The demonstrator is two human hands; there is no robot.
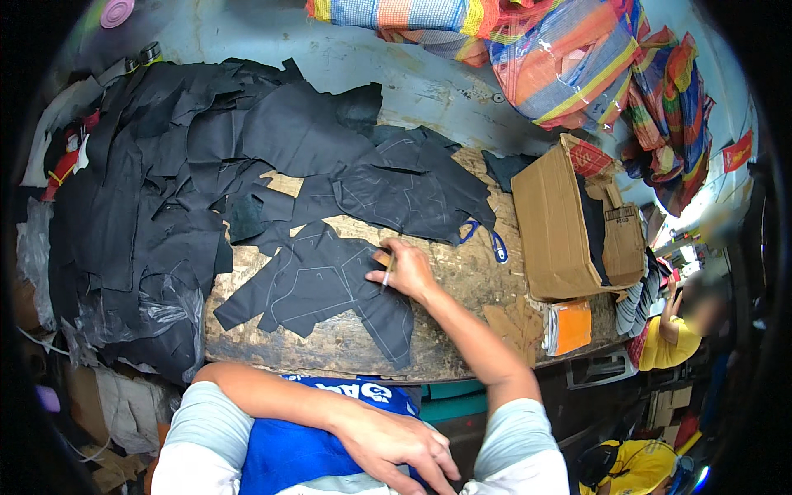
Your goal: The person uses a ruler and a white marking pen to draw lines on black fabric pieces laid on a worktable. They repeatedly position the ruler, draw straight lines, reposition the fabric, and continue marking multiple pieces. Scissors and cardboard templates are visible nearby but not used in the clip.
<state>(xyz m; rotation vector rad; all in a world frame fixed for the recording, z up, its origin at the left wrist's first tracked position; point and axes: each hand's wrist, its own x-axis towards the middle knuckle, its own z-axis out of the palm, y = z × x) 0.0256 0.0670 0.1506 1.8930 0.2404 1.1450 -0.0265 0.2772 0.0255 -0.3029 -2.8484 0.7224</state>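
Note:
A dark leather-like piece (318, 285) with pale drawn outlines lies on the worn wooden table (355, 355). Over its right edge is my right hand (406, 268), fingers bent around a slim pen-like marker (387, 271). Behind it lies another dark marked piece (400, 190), close to my fingertips. My left hand (400, 450) is across the front of my body, below the table edge, its fingers stretched out and slightly apart with nothing in them. A pair of blue-handled scissors (498, 247) rests to the right of the marked pieces, its blades partly hidden under dark material.
A large heap of dark sheets (165, 165) covers the table's left side, with clear plastic (165, 318) at its near edge. On the right stand a cardboard box (553, 231) and an orange-topped stack (573, 327). Striped woven sacks (569, 58) lie behind. Two people in yellow (672, 342) are farther right.

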